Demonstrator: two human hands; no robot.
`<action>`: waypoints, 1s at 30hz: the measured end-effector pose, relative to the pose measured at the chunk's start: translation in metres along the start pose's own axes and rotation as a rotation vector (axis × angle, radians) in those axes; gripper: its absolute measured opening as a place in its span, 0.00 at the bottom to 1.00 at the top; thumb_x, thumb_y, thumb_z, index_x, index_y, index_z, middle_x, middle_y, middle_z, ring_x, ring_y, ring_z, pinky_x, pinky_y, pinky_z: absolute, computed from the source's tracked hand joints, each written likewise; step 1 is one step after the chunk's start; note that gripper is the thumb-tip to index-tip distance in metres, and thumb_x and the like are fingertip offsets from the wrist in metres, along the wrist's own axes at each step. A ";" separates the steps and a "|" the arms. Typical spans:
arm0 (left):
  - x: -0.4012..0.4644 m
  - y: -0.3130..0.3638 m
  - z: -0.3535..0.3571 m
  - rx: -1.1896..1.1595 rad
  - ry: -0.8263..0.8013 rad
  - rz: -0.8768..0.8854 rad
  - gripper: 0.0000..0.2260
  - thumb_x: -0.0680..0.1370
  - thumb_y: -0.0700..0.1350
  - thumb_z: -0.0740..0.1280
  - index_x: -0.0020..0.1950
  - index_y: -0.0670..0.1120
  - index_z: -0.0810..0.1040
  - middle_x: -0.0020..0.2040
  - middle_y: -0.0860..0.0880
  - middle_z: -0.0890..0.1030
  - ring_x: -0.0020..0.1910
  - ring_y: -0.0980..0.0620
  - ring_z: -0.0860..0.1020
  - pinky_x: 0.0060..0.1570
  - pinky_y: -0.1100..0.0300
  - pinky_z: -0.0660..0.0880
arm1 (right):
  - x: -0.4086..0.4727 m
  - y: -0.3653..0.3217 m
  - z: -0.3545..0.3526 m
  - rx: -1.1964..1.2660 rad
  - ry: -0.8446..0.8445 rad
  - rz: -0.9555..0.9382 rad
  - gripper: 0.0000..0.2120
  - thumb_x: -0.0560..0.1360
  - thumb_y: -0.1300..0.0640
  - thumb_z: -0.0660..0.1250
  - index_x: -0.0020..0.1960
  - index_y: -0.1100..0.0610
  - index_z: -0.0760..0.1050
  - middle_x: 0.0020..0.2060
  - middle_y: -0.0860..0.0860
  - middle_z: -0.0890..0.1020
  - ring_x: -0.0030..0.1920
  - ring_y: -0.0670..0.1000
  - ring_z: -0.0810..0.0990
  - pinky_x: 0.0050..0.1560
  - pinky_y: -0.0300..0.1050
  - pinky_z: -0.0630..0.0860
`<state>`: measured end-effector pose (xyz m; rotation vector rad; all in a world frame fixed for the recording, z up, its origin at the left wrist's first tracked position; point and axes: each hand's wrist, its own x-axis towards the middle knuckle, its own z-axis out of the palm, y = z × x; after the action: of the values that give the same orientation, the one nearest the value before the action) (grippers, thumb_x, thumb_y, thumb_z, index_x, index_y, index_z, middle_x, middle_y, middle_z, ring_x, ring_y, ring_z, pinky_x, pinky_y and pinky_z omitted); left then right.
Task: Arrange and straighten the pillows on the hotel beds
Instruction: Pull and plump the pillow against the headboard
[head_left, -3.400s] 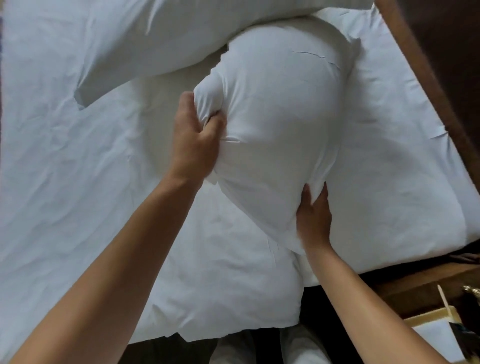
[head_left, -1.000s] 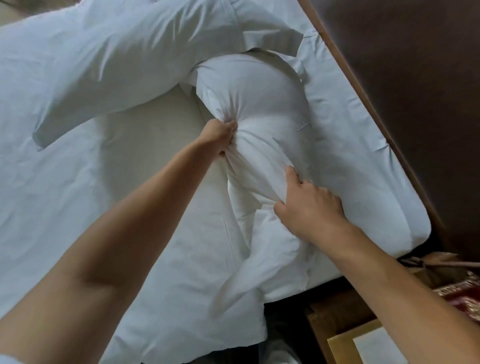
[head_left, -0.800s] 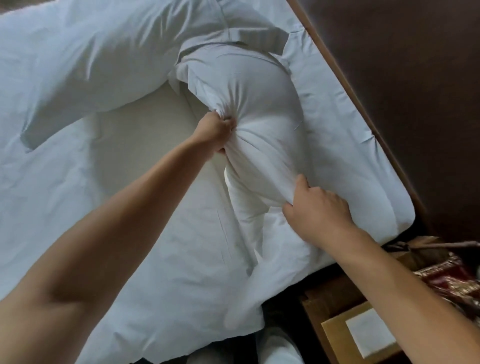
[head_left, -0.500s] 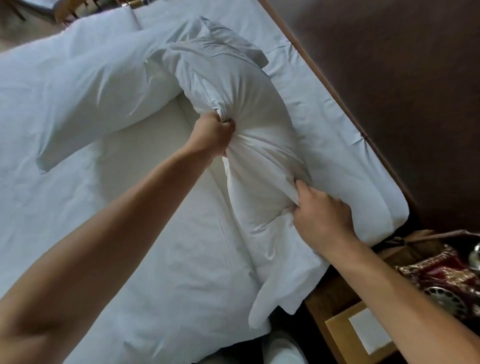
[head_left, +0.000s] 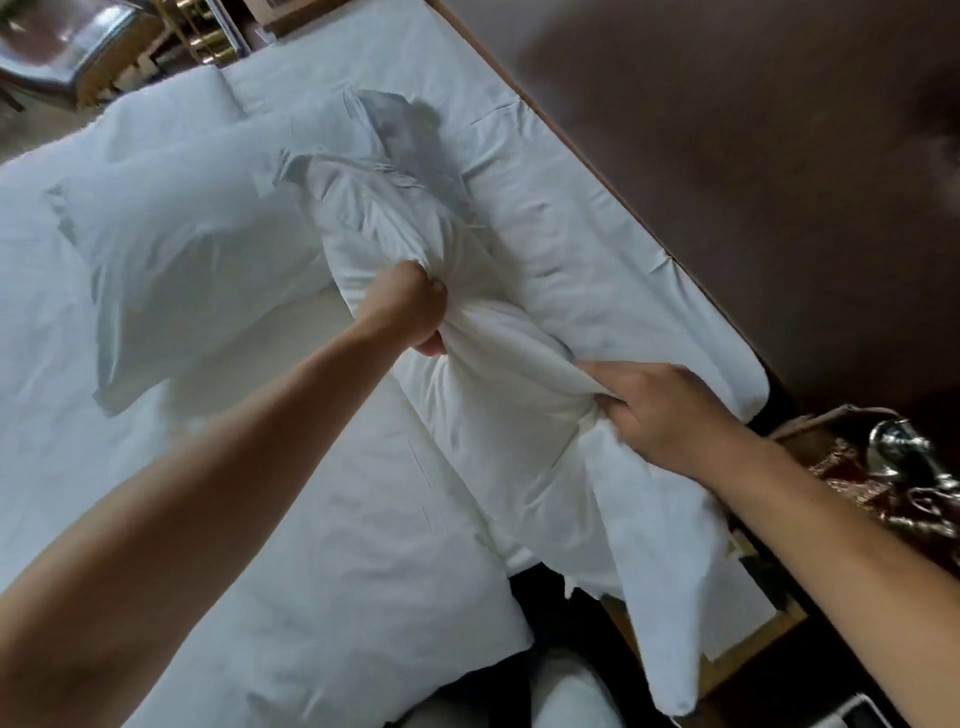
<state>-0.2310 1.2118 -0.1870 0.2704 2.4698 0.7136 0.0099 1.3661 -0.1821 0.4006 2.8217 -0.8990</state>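
Both hands gripped a pillow on the bed.
The left hand (head_left: 410, 306) and right hand (head_left: 660, 410) clenched bunched fabric of the pillow (head_left: 493, 395), beside a second pillow (head_left: 182, 249) near the headboard (head_left: 727, 156).

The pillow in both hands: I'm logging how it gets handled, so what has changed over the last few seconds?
The right hand went from pressing flat on the near end of the pillow to gripping a bunch of its case. The left hand moved from the pillow's corner to a fistful at its middle, pinching it narrow. The pillow lies longer along the bed. The second pillow stayed put.
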 end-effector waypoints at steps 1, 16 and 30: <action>-0.001 -0.006 0.012 0.018 -0.008 -0.011 0.10 0.79 0.40 0.55 0.46 0.38 0.74 0.29 0.39 0.83 0.28 0.44 0.85 0.42 0.50 0.85 | -0.002 0.006 0.009 -0.020 -0.039 0.020 0.24 0.78 0.57 0.62 0.71 0.37 0.71 0.60 0.46 0.84 0.58 0.58 0.82 0.53 0.51 0.79; 0.002 -0.024 0.059 0.080 0.330 0.071 0.29 0.76 0.63 0.70 0.66 0.43 0.69 0.58 0.40 0.83 0.59 0.36 0.80 0.50 0.51 0.72 | -0.055 0.000 0.019 0.011 -0.246 0.392 0.53 0.69 0.24 0.63 0.81 0.44 0.39 0.80 0.46 0.55 0.76 0.57 0.65 0.71 0.54 0.66; -0.002 -0.039 0.102 -0.333 0.277 -0.141 0.41 0.73 0.58 0.70 0.79 0.38 0.61 0.74 0.35 0.70 0.75 0.35 0.68 0.76 0.45 0.65 | -0.104 0.014 0.068 0.182 -0.179 0.577 0.61 0.62 0.33 0.78 0.82 0.41 0.41 0.79 0.50 0.61 0.75 0.61 0.68 0.70 0.57 0.69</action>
<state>-0.1735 1.2223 -0.2796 -0.1361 2.5360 1.1466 0.1177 1.3157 -0.2211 1.0307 2.2670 -0.9901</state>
